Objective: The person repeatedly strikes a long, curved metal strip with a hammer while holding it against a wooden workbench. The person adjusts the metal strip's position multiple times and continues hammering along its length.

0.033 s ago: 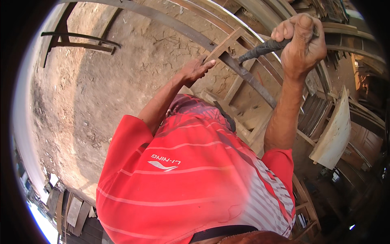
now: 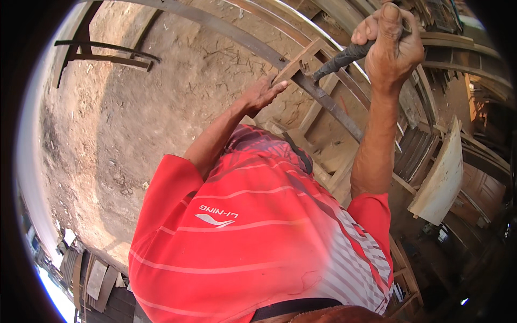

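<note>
Raised at the upper right, my right hand (image 2: 392, 51) is wrapped around a dark bar tool (image 2: 344, 58) with a black-wrapped grip, whose lower tip meets a long dark rail (image 2: 329, 102). My left hand (image 2: 261, 91), thumb stretched out, grips a short wooden piece (image 2: 300, 59) that lies across the rail, just left of the tool's tip. The underside of that grip is hidden.
Dirt ground (image 2: 134, 107) with scattered bits lies on the left, with a low wooden frame (image 2: 89, 56) at the upper left. Stacked boards (image 2: 447, 40) and a pale panel (image 2: 435, 188) are on the right. More planks (image 2: 99, 280) lie at the lower left.
My right hand and the bar tool have shifted slightly up and to the left. My left hand is almost where it was on the wooden piece.
</note>
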The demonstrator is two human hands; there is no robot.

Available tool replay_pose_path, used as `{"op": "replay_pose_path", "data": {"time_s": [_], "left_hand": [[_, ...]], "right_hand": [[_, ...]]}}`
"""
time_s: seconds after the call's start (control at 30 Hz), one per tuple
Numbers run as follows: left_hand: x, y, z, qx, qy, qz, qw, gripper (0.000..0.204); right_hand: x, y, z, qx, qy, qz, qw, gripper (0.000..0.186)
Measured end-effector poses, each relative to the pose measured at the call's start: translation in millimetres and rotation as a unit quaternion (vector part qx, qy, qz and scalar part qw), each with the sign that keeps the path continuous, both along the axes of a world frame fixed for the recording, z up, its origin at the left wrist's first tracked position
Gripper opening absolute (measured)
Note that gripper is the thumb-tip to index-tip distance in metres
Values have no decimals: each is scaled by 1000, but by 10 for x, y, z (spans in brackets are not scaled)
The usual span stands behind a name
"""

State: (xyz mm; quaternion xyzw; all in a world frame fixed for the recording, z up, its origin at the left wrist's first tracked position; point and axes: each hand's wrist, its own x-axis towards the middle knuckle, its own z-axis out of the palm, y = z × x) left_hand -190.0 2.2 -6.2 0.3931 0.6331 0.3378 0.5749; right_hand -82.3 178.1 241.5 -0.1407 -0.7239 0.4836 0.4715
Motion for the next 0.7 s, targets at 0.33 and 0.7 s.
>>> {"op": "replay_pose_path", "data": {"time_s": [0.33, 0.7], "left_hand": [[194, 37, 8, 3, 80, 68, 994, 67], [512, 134, 237, -83, 318, 160, 931, 50]], "right_hand": [[-1403, 568, -330, 19, -245, -17, 969, 45], [-1800, 642, -403, -160, -162, 193, 954, 32]]}}
